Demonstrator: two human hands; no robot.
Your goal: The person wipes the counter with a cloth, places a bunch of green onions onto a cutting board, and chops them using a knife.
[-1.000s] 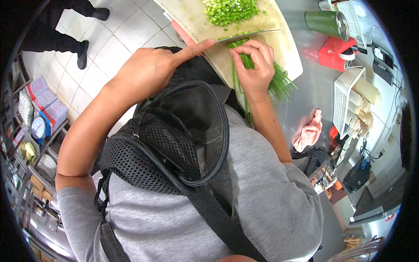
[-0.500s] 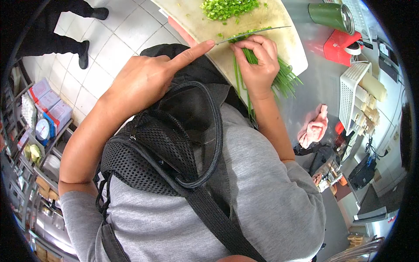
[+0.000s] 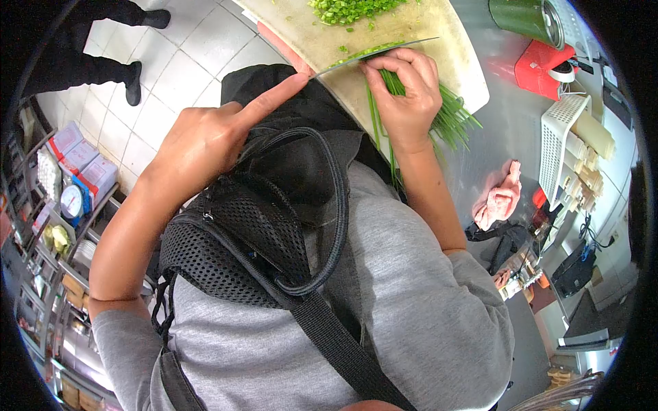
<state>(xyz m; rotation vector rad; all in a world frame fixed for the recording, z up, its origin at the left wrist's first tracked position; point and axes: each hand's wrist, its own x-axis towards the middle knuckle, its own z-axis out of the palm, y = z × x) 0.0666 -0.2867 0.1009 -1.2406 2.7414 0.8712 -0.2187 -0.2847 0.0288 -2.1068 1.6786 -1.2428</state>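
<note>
Beyond the 2 hands, a heap of chopped green pieces (image 3: 353,8) lies on the off-white cutting board (image 3: 460,65); long green stalks (image 3: 449,116) lie uncut, held under the curled right hand (image 3: 410,103). The left hand (image 3: 205,140) grips a thin-bladed metal knife (image 3: 417,42), index finger straight.

Just one camera is at work here, worn on the person's head, facing forward and steeply down over the grey T-shirt (image 3: 425,288), which fills the near, lower part. The left hand (image 3: 205,140) and right hand (image 3: 410,99) come fairly close, in the upper half. It's a very wide lens (the dark round border bends everything), catching tiled floor (image 3: 195,55) leftward and metal tabletop (image 3: 504,123) rightward, while the top edge crops the cutting board (image 3: 456,72).
</note>
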